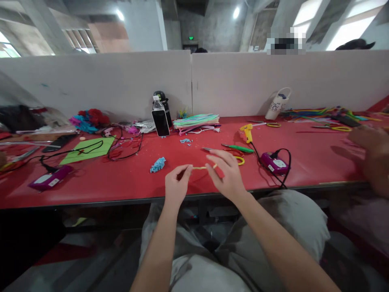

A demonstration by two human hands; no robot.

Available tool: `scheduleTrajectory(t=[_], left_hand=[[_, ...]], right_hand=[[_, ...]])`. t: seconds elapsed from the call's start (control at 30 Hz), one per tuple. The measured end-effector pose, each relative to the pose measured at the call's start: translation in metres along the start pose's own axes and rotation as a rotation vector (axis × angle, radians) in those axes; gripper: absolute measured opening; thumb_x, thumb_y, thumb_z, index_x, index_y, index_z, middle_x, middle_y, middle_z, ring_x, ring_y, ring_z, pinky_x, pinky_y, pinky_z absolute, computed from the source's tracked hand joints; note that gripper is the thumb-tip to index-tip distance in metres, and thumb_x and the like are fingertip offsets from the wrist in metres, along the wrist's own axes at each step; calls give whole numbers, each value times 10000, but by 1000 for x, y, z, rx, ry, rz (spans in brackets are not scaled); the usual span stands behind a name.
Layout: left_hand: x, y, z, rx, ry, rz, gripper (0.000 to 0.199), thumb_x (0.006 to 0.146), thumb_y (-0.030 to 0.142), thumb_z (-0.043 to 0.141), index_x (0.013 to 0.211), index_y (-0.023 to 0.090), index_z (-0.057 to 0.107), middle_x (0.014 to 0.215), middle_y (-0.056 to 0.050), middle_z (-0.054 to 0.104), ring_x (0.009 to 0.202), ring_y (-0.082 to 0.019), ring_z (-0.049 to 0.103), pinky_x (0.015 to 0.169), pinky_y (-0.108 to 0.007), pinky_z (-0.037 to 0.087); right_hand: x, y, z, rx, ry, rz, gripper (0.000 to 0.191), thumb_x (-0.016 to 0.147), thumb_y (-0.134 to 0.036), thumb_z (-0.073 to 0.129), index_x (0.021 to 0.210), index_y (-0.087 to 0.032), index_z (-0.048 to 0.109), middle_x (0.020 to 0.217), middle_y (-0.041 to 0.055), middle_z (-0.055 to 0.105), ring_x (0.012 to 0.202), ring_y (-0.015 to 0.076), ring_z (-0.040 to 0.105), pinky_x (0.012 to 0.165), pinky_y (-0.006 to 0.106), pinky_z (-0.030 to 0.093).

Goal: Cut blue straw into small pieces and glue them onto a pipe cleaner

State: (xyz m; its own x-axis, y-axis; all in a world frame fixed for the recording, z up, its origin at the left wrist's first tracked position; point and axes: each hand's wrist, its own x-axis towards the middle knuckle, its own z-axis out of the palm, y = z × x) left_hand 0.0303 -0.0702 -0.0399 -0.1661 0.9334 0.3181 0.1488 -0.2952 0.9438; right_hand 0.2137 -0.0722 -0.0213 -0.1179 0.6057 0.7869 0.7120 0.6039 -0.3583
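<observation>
A thin, short yellow pipe cleaner stretches level between my hands, above the front part of the red table. My left hand pinches its left end between thumb and forefinger. At its right end, my right hand has the thumb against the strip, with the upper fingers spread and curved over it. On the table left of my hands lies a bundle of light blue fuzzy pieces. Small blue-grey clippings are scattered farther back. Partly hidden behind my right hand are scissors with a yellow handle.
Green-handled pliers and a yellow glue gun lie to the right, near a purple power box with a black cable. Pastel pipe cleaners, a phone and bottles stand along the partition. Another person's arm reaches in at right.
</observation>
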Motion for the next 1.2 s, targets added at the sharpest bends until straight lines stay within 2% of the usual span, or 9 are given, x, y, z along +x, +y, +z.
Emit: scheduleTrajectory(t=[0.07, 0.2, 0.33, 0.47, 0.6, 0.73, 0.9, 1.07, 1.2], left_hand=[[-1, 0, 0, -41, -74, -20, 279, 812, 401, 671, 939, 170, 762, 756, -39, 709, 645, -143, 602, 606, -247, 473], [-2, 0, -1, -168, -210, -82, 317, 856, 389, 629, 1057, 171, 740, 734, -21, 660, 593, -100, 531, 560, -222, 440], [-3, 0, -3, -292, -287, -174, 341, 838, 356, 661, 1111, 156, 706, 792, -33, 671, 651, -106, 568, 634, -239, 478], [-4, 0, -3, -297, -300, -219, 277, 827, 369, 671, 976, 140, 717, 758, -30, 661, 616, -100, 561, 585, -228, 462], [-6, 0, -1, -270, -300, -195, 258, 823, 385, 671, 886, 139, 712, 686, -14, 632, 578, -93, 540, 551, -217, 450], [-7, -2, 1, -204, -210, -145, 269, 811, 407, 670, 862, 147, 717, 650, -11, 627, 553, -103, 529, 534, -224, 458], [-8, -2, -1, 121, -165, 57, 218, 858, 354, 605, 878, 173, 725, 779, -50, 709, 702, -160, 634, 646, -255, 504], [-9, 3, -3, 396, -333, 210, 192, 885, 237, 531, 824, 182, 704, 771, -45, 701, 698, -159, 623, 660, -252, 465], [-11, 11, -6, 409, -512, 213, 193, 873, 212, 524, 796, 179, 697, 725, -34, 665, 653, -148, 558, 624, -251, 426]], right_hand=[[-4, -5, 7, 53, -133, -48, 311, 924, -290, 553, 1221, -210, 602, 1296, 103, 605, 1212, 247, 534, 1034, 417, 408], [-12, -5, 17, 184, -271, 28, 223, 963, -279, 490, 1136, -217, 616, 1083, 67, 709, 987, 200, 655, 887, 335, 491], [-14, -2, 16, 214, -253, 101, 176, 971, -257, 457, 1036, -205, 612, 996, 68, 708, 905, 195, 658, 806, 304, 487], [-12, -3, 12, 212, -265, 116, 167, 971, -252, 440, 1019, -198, 591, 954, 70, 687, 851, 188, 636, 755, 293, 470], [-13, -8, 11, 205, -310, 119, 164, 970, -268, 447, 1017, -207, 591, 959, 68, 683, 859, 186, 632, 753, 286, 460], [-15, -11, 14, 165, -344, 126, 167, 965, -272, 457, 1025, -214, 602, 972, 75, 692, 861, 189, 640, 750, 282, 458], [-19, -12, 16, 36, -496, 88, 149, 940, -213, 481, 1019, -210, 607, 945, 64, 707, 837, 184, 655, 692, 259, 430], [-16, -6, 8, -19, -580, 13, 159, 954, -236, 475, 962, -204, 630, 928, 65, 707, 831, 179, 644, 698, 264, 409], [-9, 1, -1, 134, -539, 57, 110, 925, -240, 547, 913, -212, 653, 893, 42, 703, 830, 164, 627, 737, 259, 414]])
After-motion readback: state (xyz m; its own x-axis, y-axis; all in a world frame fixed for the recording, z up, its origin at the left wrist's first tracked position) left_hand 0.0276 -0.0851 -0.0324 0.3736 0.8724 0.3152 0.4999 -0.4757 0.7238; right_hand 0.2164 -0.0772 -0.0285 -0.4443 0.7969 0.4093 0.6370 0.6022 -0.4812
